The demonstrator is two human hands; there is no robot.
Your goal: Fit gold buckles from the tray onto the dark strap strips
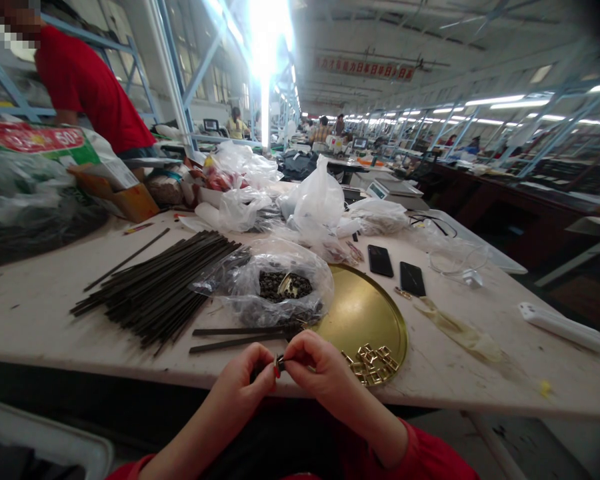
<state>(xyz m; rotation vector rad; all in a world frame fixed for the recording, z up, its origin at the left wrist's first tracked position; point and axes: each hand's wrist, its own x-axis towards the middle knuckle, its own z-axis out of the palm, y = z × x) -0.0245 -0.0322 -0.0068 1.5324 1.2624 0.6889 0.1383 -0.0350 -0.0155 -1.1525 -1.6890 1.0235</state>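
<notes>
Dark strips (pixel 155 287) are piled on the counter (pixel 30 320). By its near edge, between pinched fingers of the left hand (pixel 253 372) and right hand (pixel 314 360), a small piece (pixel 279 364) is held; gold buckles (pixel 368 355) are gathered on a round tray (pixel 365 307).

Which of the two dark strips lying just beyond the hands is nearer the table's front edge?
The lower strip in view; the upper strip lies farther back, closer to the clear bag.

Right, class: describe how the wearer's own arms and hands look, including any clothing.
The left sleeve and right sleeve are red, with no markings visible, and end well short of the wrists. The left hand and right hand are ungloved; no watch or bracelet shows.
</notes>
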